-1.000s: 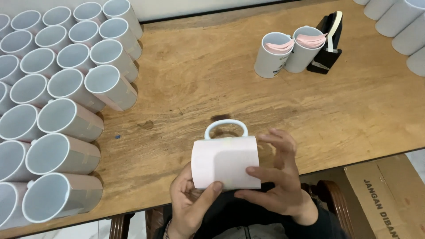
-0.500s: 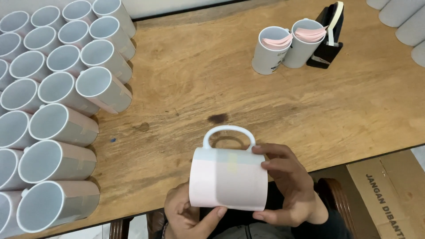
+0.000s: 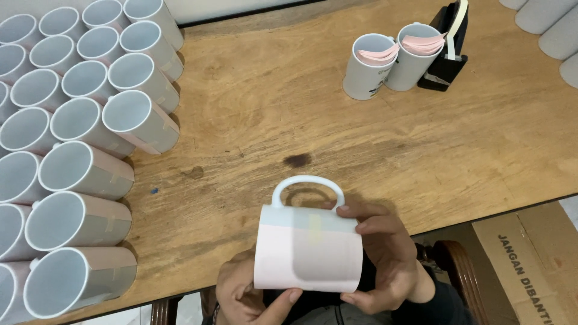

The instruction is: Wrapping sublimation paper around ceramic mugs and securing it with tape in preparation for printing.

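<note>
- The white ceramic mug with a grey wrap sheet taped round it (image 3: 308, 248) now sits lower and nearer the body than one second ago, past the near edge of the wooden table (image 3: 373, 150), handle pointing away.
- The left hand (image 3: 250, 295) cups its base from below, fingers closed on it.
- The right hand (image 3: 385, 259) clasps its side.
- Judgement: the wrap is being inspected or pressed flat.
- Rows of wrapped white mugs (image 3: 78, 168) lie on the table's left side.

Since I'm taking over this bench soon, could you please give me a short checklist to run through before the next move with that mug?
1. Both hands on the mug: ok, left hand under it, right hand at its side.
2. Paper wrap taped: ok, tape strip visible.
3. Handle free of fingers: ok.
4. Bare table ahead: ok.
5. Row of wrapped mugs stable: cannot tell.
</note>
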